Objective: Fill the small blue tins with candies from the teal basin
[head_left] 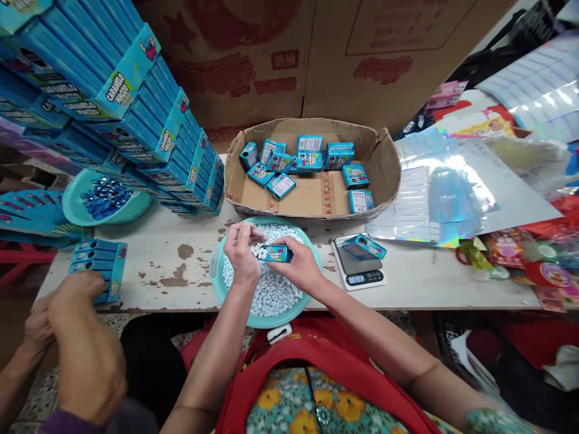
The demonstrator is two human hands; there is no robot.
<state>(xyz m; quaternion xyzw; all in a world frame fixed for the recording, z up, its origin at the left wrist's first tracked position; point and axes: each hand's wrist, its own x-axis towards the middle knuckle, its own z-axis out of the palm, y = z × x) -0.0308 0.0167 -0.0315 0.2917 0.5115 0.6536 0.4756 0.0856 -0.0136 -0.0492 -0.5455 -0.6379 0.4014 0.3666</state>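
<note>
My right hand [300, 263] grips a small blue candy box [277, 254] on its side over the teal basin. My left hand [243, 252] is cupped with its fingers curled, holding several white candies [259, 251] at the left end of the box. Beneath both hands, the teal basin [216, 271] is filled with loose pale candies [271, 295]. Just to the right, a digital scale [364, 274] carries another blue candy box [364, 246] lying tilted on its plate.
Behind the basin stands an open cardboard tray [312, 202] with several blue boxes. Tall stacked displays [149, 132] rise at left, beside a bowl of blue wrapped pieces [108, 199]. A co-worker's hands [72, 295] are near a small display [113, 271]. Clear plastic sheets [407, 208] lie right.
</note>
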